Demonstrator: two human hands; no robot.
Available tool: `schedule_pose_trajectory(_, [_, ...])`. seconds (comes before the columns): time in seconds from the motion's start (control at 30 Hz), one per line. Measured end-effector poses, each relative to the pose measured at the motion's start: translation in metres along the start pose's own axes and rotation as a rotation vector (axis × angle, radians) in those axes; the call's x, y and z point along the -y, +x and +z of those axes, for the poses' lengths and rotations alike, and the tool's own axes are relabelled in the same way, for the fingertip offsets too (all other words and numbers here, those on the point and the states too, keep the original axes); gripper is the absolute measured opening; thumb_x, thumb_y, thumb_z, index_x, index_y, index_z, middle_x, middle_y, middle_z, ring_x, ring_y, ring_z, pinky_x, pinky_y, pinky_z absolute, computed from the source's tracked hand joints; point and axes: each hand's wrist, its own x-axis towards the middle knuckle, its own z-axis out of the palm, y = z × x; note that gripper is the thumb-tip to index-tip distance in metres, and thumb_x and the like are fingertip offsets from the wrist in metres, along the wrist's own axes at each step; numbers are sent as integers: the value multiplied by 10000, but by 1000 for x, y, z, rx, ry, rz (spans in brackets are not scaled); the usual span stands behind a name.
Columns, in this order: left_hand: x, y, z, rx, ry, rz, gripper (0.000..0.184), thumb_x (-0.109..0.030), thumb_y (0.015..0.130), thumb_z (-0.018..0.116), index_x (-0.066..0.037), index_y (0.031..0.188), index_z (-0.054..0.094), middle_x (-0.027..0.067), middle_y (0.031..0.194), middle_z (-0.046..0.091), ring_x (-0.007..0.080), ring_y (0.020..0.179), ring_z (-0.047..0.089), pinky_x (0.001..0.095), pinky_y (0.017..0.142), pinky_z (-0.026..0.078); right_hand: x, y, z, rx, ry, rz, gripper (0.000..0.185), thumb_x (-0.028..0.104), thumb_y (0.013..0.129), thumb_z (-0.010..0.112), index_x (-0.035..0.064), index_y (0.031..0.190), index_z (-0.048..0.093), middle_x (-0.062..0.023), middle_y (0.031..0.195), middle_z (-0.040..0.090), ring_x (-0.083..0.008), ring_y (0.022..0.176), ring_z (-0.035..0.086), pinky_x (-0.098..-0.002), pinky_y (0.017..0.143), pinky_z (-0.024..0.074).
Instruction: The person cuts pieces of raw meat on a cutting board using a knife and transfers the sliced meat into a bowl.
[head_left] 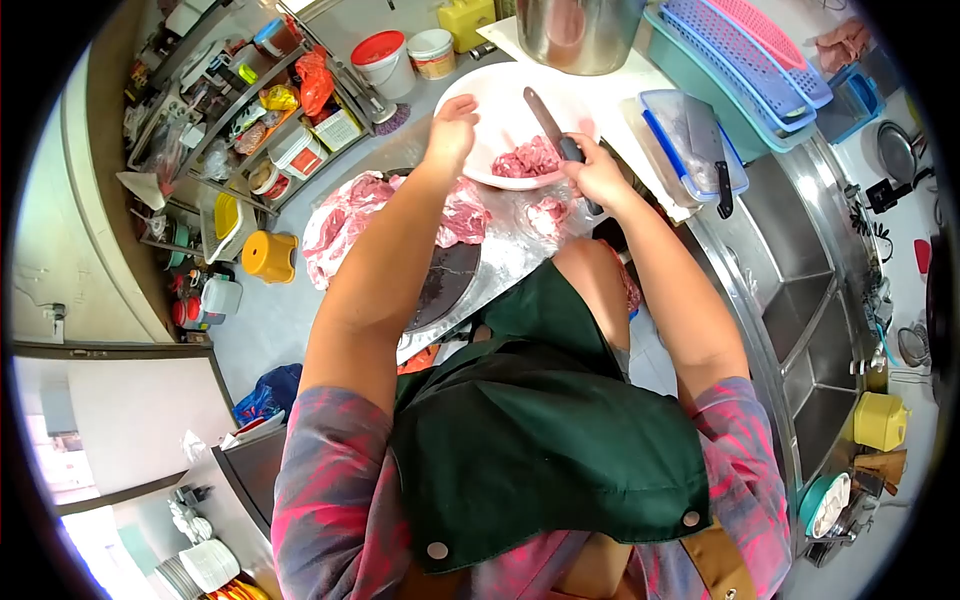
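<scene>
My right hand (597,175) is wrapped round the black handle of a knife (543,115), whose blade points up and left over a white bowl (490,108). Pieces of cut meat (527,160) lie in the bowl. My left hand (453,132) is raised at the bowl's left rim, fingers apart and nothing seen in them. Large slabs of raw meat (340,222) rest on the metal table to the left, partly behind my left forearm, beside a dark round board (445,285). A smaller piece of meat (547,216) sits below the bowl.
A steel pot (582,30) and stacked baskets (735,50) stand behind. Right of the bowl, a second knife (722,175) lies on a lidded container (690,130). Metal sinks (790,250) are at the right; a shelf rack and a yellow stool (268,257) are at the left.
</scene>
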Motion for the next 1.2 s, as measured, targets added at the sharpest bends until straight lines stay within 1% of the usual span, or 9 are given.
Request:
schedule_pose_trajectory(0.1, [21, -9, -54, -84, 689, -74, 341, -121, 827, 572, 2, 1145, 558, 190, 1163, 599, 333, 1012, 594, 386, 842, 471, 1, -21, -9, -45, 197, 40, 398, 57, 811, 585, 27, 1193, 475, -47, 738, 543, -110, 522, 501, -262, 462, 430])
schedule_pose_trajectory(0.27, [76, -61, -91, -4, 1478, -59, 911, -369, 697, 738, 54, 1378, 305, 259, 1166, 579, 338, 1073, 583, 373, 864, 489, -26, -53, -10, -108, 375, 81, 291, 69, 843, 582, 39, 1113, 479, -40, 724, 538, -103, 494, 490, -254, 436, 412])
schedule_pose_trajectory(0.37, [62, -60, -83, 89, 1254, -278, 1152, -430, 624, 776, 77, 1426, 122, 286, 1242, 518, 351, 1148, 536, 385, 918, 464, -26, -69, -5, -95, 457, 127, 307, 73, 845, 591, 38, 1124, 470, -38, 732, 543, -98, 492, 492, -248, 432, 413])
schedule_pose_trajectory(0.53, [52, -79, -79, 94, 1428, -201, 581, -350, 616, 750, -68, 1105, 610, 223, 1160, 515, 362, 1113, 519, 397, 924, 453, -25, -89, 7, -15, 377, 108, 369, 97, 843, 613, 35, 1170, 453, -33, 724, 558, -88, 492, 502, -244, 430, 421])
schedule_pose_trajectory(0.63, [61, -92, -82, -8, 1382, -11, 550, -245, 622, 752, -30, 1104, 598, 189, 1012, 569, 315, 979, 596, 387, 825, 504, -16, -101, 17, 10, 367, 100, 367, 86, 840, 621, 46, 1165, 456, -19, 704, 546, -79, 488, 500, -237, 435, 424])
schedule_pose_trajectory(0.73, [51, -76, -112, 164, 831, -306, 300, -114, 639, 707, -24, 906, 602, 118, 830, 569, 228, 721, 594, 324, 634, 498, -16, -108, 21, 26, 345, 90, 363, 75, 845, 616, 45, 1165, 449, -12, 671, 517, -86, 473, 486, -243, 424, 405])
schedule_pose_trajectory(0.83, [77, -88, -109, -259, 56, -168, 223, -5, 644, 655, 12, 816, 515, 35, 599, 506, 165, 457, 488, 301, 420, 419, -17, -114, 21, 49, 322, 78, 349, 65, 852, 604, 44, 1164, 448, -15, 650, 506, -92, 460, 474, -250, 417, 393])
schedule_pose_trajectory(0.9, [95, -111, -85, -625, 405, 83, 271, 10, 646, 639, -24, 840, 453, 67, 793, 539, 168, 656, 515, 316, 558, 449, -22, -117, 25, 19, 376, 59, 347, 58, 855, 598, 40, 1165, 445, -21, 631, 502, -99, 444, 467, -259, 401, 383])
schedule_pose_trajectory(1.2, [120, -123, -26, -397, -190, -481, 209, -114, 737, 735, 32, 852, 640, 96, 792, 656, 189, 646, 608, 317, 587, 475, -27, -128, 24, -9, 375, 51, 336, 69, 859, 592, 34, 1156, 439, -23, 673, 505, -100, 478, 494, -258, 411, 428])
